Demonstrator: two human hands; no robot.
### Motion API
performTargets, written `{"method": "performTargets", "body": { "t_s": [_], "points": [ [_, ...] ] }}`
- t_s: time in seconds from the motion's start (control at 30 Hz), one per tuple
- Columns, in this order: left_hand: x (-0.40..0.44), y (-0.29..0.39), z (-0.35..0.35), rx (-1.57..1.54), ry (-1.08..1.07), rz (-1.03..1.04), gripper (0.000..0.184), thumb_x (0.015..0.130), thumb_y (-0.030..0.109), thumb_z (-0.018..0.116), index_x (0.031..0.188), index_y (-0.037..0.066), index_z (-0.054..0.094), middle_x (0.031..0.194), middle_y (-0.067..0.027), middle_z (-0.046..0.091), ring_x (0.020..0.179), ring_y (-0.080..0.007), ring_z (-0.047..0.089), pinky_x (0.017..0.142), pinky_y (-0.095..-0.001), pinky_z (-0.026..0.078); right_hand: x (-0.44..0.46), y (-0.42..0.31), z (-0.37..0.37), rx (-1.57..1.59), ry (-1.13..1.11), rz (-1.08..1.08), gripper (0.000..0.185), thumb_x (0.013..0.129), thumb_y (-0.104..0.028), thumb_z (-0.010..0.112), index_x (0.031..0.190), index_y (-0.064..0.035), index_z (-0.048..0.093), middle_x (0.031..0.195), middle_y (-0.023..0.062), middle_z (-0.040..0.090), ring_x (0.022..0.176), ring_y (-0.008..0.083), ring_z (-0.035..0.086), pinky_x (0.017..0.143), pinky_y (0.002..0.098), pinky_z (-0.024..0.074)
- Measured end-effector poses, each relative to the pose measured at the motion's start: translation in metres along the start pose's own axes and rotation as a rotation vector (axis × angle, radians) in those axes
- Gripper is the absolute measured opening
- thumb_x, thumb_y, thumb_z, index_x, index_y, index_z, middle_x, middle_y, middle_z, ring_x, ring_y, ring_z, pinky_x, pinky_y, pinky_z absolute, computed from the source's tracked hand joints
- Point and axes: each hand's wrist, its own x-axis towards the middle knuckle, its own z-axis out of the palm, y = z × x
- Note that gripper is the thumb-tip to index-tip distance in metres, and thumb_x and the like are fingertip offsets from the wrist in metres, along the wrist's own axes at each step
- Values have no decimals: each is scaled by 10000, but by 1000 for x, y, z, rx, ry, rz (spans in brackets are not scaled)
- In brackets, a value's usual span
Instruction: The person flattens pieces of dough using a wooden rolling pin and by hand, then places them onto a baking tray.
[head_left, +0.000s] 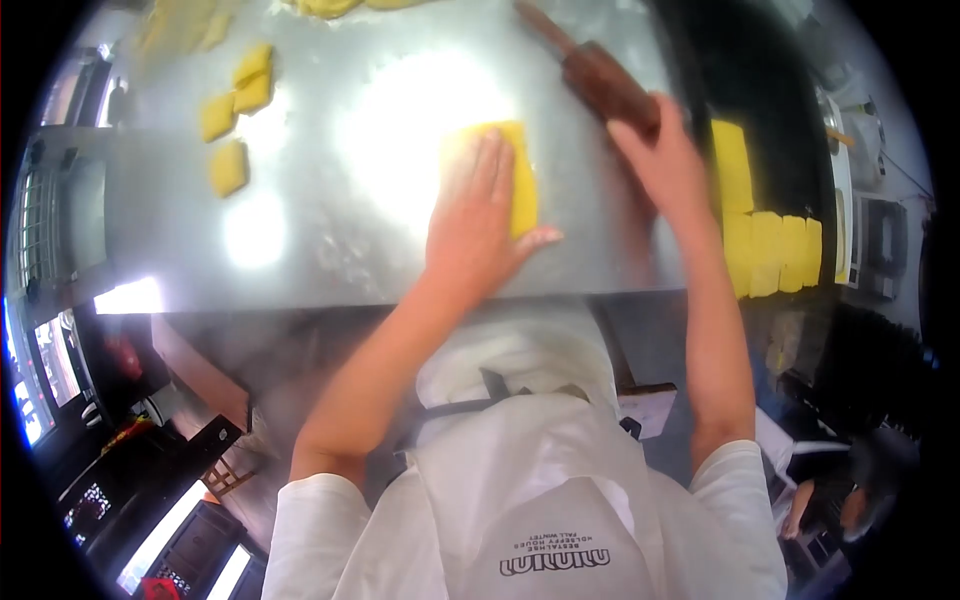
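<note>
Across the shiny tabletop (330,250), bright glare is reflected, and 4 small yellow pieces (228,168) are scattered toward the left. Near the table's middle, a yellow sheet (522,190) is laid flat and partly covered by the left hand (475,215), which is held palm down, its fingers extended close together, its thumb spread sideways, nothing being clenched. By the right hand (665,155), the near end of a brown rolling pin (605,80) is grasped, though some fingers are hidden. Both forearms are stretched forward, the left angled inward.
</note>
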Motion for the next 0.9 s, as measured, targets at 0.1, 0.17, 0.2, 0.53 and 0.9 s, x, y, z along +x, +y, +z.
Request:
{"method": "performTargets", "body": {
  "t_s": [0.1, 0.17, 0.2, 0.53, 0.9],
  "points": [
    [-4, -2, 1, -18, 29, -18, 1041, 889, 642, 703, 1559, -91, 392, 1624, -287, 401, 1536, -451, 339, 1255, -570, 283, -6, -4, -8, -115, 109, -99, 685, 967, -350, 751, 1502, -7, 495, 1289, 207, 691, 1163, 395, 668, 1007, 449, 521],
    [-7, 1, 8, -11, 10, 1, 1012, 911, 617, 701, 1564, -88, 387, 1621, -287, 404, 1535, -453, 341, 1251, -571, 288, -12, 0, -8, -190, 275, -274, 534, 953, -211, 747, 1425, -27, 579, 1309, 171, 677, 1205, 380, 637, 1040, 442, 504],
    [-7, 5, 10, -9, 3, 13, 997, 921, 604, 700, 1567, -87, 384, 1620, -288, 406, 1535, -454, 342, 1249, -572, 291, -18, -3, -7, -108, 220, -337, 482, 947, -188, 741, 1382, -30, 609, 1291, 162, 682, 1196, 373, 640, 1040, 440, 504],
    [-4, -16, -12, 13, 71, -13, 943, 927, 491, 735, 1570, -87, 359, 1588, -295, 427, 1501, -484, 362, 1249, -593, 258, 1, -52, 78, 312, 77, -590, 213, 907, -99, 728, 1114, -54, 755, 1116, 96, 711, 1048, 327, 641, 919, 413, 528],
    [-2, -38, -17, -150, 54, -44, 704, 970, 342, 722, 1510, -51, 501, 1566, -254, 499, 1458, -421, 455, 1245, -508, 317, 3, -53, 88, 356, 71, -567, 183, 885, -75, 759, 1066, -63, 781, 1008, 87, 678, 985, 309, 630, 863, 393, 530]
  ]
}}
